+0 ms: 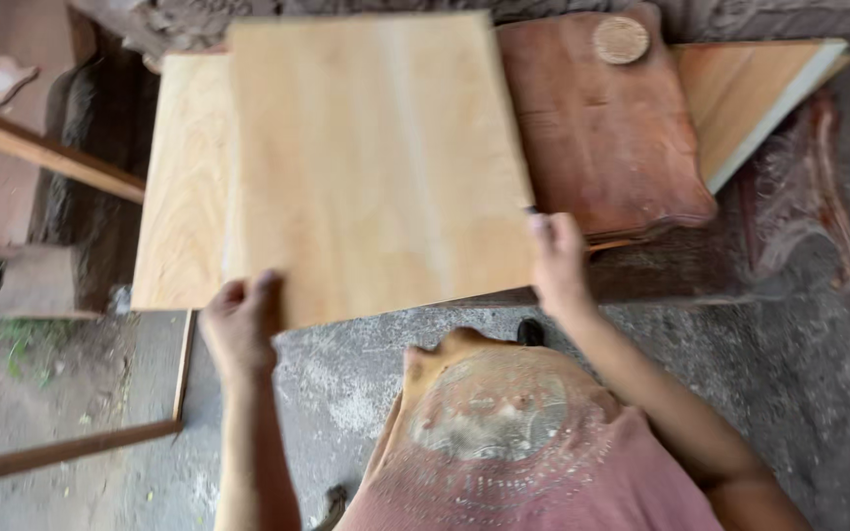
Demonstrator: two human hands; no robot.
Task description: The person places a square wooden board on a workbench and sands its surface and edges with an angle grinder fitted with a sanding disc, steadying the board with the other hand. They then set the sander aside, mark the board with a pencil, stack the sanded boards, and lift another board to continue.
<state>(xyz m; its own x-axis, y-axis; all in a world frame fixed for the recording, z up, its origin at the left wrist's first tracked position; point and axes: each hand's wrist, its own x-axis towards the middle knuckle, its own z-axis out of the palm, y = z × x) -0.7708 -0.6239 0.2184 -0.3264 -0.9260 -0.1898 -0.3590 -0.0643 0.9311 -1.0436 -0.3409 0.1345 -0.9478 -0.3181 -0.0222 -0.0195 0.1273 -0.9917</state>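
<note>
Left hand (240, 324): fingers clamped on the pale wooden board's (378, 157) near-left corner.
Right hand (557, 261): closed on its near-right corner.
Board: lifted over another pale panel (181, 187), beside a reddish carved slab (607, 128).

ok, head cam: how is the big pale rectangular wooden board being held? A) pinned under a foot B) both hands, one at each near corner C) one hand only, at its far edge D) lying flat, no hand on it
B: the left hand grips the near-left corner of the big pale rectangular wooden board and the right hand grips its near-right corner, above a second pale wooden board lying beneath.
</note>
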